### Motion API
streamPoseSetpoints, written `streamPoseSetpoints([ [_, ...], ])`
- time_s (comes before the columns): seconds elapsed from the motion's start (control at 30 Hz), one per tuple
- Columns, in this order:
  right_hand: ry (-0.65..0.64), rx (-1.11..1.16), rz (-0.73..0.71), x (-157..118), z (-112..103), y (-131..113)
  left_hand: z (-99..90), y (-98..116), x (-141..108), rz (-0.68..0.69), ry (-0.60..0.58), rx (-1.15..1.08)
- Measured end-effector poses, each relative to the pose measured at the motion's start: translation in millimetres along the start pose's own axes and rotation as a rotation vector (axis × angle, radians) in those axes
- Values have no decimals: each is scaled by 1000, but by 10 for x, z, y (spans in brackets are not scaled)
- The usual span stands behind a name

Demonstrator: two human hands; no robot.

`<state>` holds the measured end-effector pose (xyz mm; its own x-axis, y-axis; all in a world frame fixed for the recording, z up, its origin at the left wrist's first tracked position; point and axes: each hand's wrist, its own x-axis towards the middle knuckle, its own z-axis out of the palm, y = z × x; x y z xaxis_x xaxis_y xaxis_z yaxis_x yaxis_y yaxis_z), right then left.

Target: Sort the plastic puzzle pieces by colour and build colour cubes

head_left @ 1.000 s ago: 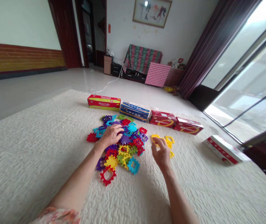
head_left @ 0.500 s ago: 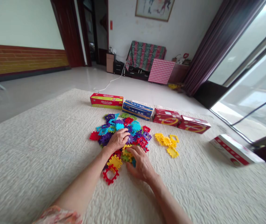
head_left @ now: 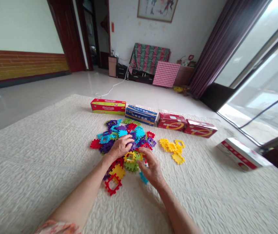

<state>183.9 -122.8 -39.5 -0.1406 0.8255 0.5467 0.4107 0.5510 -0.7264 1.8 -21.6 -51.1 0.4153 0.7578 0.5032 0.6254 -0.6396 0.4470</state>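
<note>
A heap of interlocking plastic building tiles (head_left: 104, 148) in purple, red, light blue, green and yellow lies before me. My left hand (head_left: 121, 146) rests on the heap, its fingers loosely stretched over a purple tile (head_left: 133, 146); its fingers do not visibly close round anything. My right hand (head_left: 151, 166) is at the heap's near right side, thumb and fingers apart. Left of its fingertips lie a yellow frame tile (head_left: 129, 157) and green tiles (head_left: 131, 167). By its thumb side is a light blue tile (head_left: 143, 177). A red frame tile (head_left: 113, 185) lies nearest me, touching a yellow tile (head_left: 118, 171).
Several yellow tiles (head_left: 172, 148) form a separate group to the right. Behind stand a red-and-yellow box (head_left: 108, 106), a blue box (head_left: 141, 114) and two red boxes (head_left: 172, 121). A white-and-red box (head_left: 243, 154) stands at the right. All are on a cream quilted cover (head_left: 56, 146).
My right hand has moved slightly right and its fingers have spread, uncovering the yellow frame tile, green tiles and light blue tile. My left hand stays on the heap. The view has shifted slightly.
</note>
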Motion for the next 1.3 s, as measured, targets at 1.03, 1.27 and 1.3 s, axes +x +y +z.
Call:
streamPoseSetpoints([
  [1.03,-91,-514,230,-81,-94,-70,-525,609,-23,-53,-567,256],
  [1.27,73,-152,53,-16,-111,-44,-624,648,81,-42,-602,-170],
  [1.3,89,-84,75,-17,-96,-18,-601,642,88,-70,-625,-274],
])
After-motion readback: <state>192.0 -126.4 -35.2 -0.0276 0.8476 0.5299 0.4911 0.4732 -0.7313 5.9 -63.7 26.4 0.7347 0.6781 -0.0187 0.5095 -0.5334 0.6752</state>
